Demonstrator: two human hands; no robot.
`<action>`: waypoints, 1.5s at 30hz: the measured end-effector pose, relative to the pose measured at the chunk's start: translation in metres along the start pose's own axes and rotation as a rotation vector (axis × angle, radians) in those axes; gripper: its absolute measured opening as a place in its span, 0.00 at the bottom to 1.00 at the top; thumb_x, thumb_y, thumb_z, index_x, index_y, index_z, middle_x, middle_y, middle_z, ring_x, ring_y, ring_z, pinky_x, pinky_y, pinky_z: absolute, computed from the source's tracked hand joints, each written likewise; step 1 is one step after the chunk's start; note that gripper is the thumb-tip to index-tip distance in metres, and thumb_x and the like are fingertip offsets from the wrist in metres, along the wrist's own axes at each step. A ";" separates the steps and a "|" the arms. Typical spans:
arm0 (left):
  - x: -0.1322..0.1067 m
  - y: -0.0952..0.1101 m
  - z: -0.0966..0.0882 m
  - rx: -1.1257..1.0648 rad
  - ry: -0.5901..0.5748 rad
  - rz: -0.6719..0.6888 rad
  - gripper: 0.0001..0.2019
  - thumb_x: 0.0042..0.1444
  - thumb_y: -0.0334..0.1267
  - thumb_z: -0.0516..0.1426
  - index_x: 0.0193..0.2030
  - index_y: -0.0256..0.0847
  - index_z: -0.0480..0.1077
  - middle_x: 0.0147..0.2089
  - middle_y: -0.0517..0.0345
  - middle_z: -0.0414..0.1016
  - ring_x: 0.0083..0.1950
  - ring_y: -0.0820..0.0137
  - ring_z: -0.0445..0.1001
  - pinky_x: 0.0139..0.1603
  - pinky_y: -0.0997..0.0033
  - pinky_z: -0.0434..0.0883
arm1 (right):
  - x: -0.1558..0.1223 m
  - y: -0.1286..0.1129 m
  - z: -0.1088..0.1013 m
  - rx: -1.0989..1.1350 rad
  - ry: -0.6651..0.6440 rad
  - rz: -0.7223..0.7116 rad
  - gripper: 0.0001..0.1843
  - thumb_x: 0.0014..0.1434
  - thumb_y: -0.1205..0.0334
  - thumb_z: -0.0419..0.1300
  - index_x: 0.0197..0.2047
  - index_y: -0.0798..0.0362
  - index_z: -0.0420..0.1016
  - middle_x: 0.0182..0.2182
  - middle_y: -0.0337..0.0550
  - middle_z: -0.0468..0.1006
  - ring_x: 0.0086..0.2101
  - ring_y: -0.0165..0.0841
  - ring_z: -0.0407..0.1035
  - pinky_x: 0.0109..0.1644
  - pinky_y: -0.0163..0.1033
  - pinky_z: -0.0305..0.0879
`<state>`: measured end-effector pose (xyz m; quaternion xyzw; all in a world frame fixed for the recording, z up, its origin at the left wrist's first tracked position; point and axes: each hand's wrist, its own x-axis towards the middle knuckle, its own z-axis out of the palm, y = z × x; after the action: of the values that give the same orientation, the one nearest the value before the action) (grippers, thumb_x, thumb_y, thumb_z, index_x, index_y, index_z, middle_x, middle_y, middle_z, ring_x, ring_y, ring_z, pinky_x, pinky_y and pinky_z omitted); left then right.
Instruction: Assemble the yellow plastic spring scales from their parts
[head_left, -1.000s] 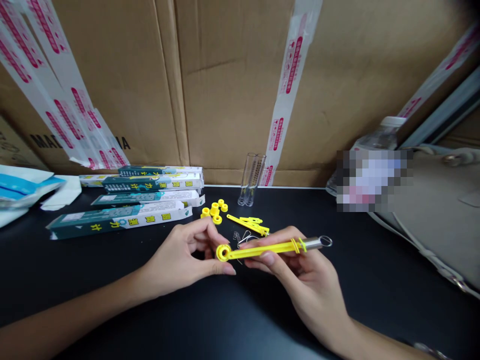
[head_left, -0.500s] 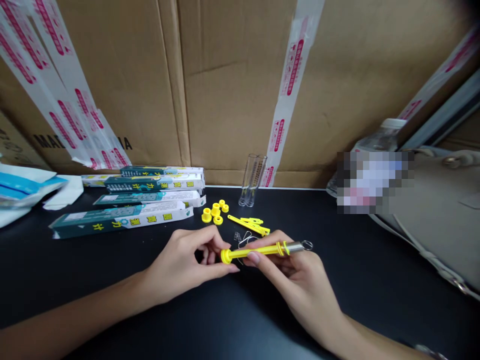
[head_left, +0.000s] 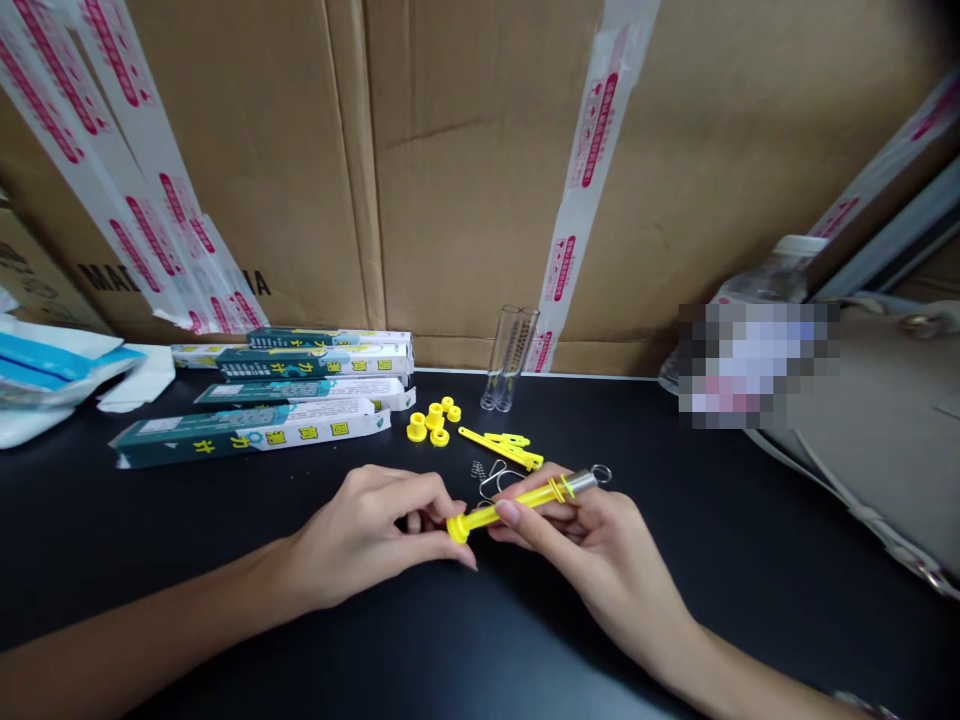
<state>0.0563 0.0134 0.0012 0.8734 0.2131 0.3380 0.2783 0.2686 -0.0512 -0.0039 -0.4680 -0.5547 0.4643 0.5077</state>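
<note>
Black table (head_left: 750, 560), cardboard wall (head_left: 465, 180) behind. Right hand (head_left: 600, 550): closed around yellow rod (head_left: 517, 500), low over table centre. Left hand (head_left: 375, 535): fingertips pinched at rod's cap end. Behind: yellow caps (head_left: 433, 422), boxes (head_left: 292, 400), clear tubes (head_left: 510, 358).

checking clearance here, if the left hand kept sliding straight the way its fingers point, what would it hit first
The left hand points right, toward the yellow rod held in the right hand. Its fingertips are already at the rod's round end, so that comes first.
</note>
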 end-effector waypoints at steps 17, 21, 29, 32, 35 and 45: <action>0.003 0.004 0.002 -0.016 0.040 -0.040 0.03 0.57 0.31 0.65 0.37 0.34 0.77 0.28 0.62 0.75 0.24 0.79 0.68 0.26 0.83 0.68 | -0.001 -0.010 0.010 0.321 0.007 0.126 0.12 0.55 0.53 0.71 0.33 0.53 0.80 0.33 0.40 0.81 0.35 0.35 0.82 0.45 0.38 0.81; 0.007 0.004 0.002 -0.033 0.015 -0.085 0.07 0.60 0.35 0.63 0.44 0.38 0.79 0.32 0.61 0.76 0.27 0.77 0.71 0.29 0.81 0.69 | 0.001 -0.009 0.010 0.387 0.052 0.146 0.13 0.55 0.54 0.72 0.36 0.55 0.79 0.33 0.41 0.82 0.35 0.35 0.82 0.45 0.40 0.81; 0.005 0.005 0.001 -0.009 0.048 -0.046 0.06 0.58 0.33 0.65 0.42 0.38 0.74 0.33 0.63 0.75 0.28 0.78 0.70 0.29 0.81 0.70 | 0.000 -0.008 0.009 0.384 0.064 0.151 0.13 0.55 0.54 0.72 0.36 0.55 0.80 0.34 0.43 0.84 0.36 0.36 0.82 0.47 0.40 0.81; 0.005 0.005 0.001 -0.008 0.050 -0.037 0.06 0.58 0.32 0.65 0.41 0.38 0.73 0.33 0.64 0.75 0.28 0.78 0.70 0.29 0.81 0.69 | 0.001 -0.006 0.009 0.378 0.064 0.167 0.14 0.54 0.53 0.72 0.37 0.55 0.80 0.35 0.45 0.85 0.37 0.37 0.82 0.47 0.40 0.81; 0.004 0.004 0.001 0.001 0.033 -0.045 0.06 0.57 0.32 0.66 0.40 0.38 0.74 0.33 0.64 0.74 0.28 0.78 0.70 0.30 0.80 0.69 | 0.002 -0.006 0.009 0.360 0.057 0.201 0.15 0.53 0.52 0.73 0.37 0.55 0.81 0.34 0.45 0.85 0.37 0.37 0.82 0.47 0.40 0.80; -0.001 0.001 0.001 0.040 0.017 0.025 0.08 0.56 0.34 0.67 0.40 0.36 0.74 0.34 0.59 0.74 0.27 0.77 0.68 0.29 0.78 0.69 | 0.002 -0.008 0.008 0.212 0.015 0.162 0.14 0.48 0.53 0.75 0.32 0.54 0.84 0.33 0.43 0.84 0.35 0.36 0.81 0.42 0.34 0.79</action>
<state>0.0565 0.0125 0.0008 0.8787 0.2111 0.3443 0.2547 0.2597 -0.0503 0.0035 -0.4582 -0.4591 0.5562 0.5195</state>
